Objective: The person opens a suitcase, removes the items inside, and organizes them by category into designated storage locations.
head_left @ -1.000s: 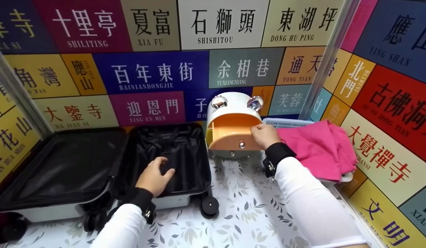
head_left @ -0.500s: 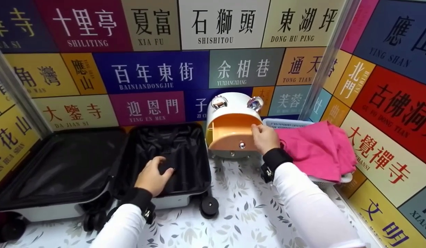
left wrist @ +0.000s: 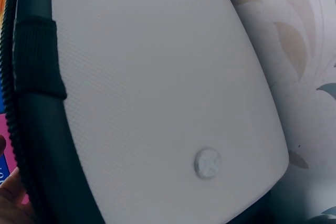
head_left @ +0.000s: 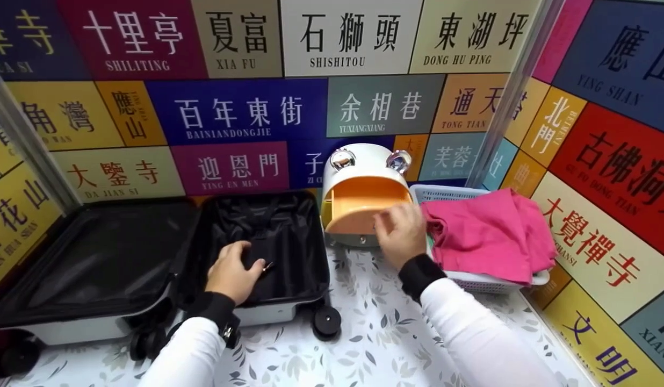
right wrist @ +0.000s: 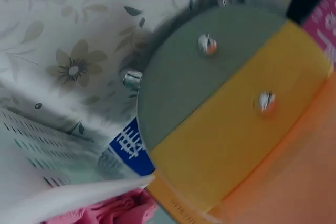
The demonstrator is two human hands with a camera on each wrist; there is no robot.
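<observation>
My left hand [head_left: 232,274] hovers over the open black-lined half of a suitcase [head_left: 289,252], its fingers loosely bent and apart. Beside its thumb lies a small shiny piece, too small to identify. My right hand [head_left: 404,234], slightly blurred, is at the pulled-out orange drawer [head_left: 353,219] of a white frog-like cabinet [head_left: 367,156] with two chrome eyes. Its fingers are bent in front of the drawer's right side and hide the knob from above. In the right wrist view the drawer knob [right wrist: 266,102] shows with no finger on it. Whether the fingers hold anything is unclear.
A pink cloth [head_left: 488,234] fills a pale basket [head_left: 488,282] right of the cabinet. The suitcase's other half [head_left: 95,258] lies at left, with wheels [head_left: 326,323] toward the front. Printed panels [head_left: 240,107] stand behind and to the right.
My right hand has left the drawer's upper right edge and moved left and down in front of the drawer. My left hand has shifted slightly left. The drawer stays out.
</observation>
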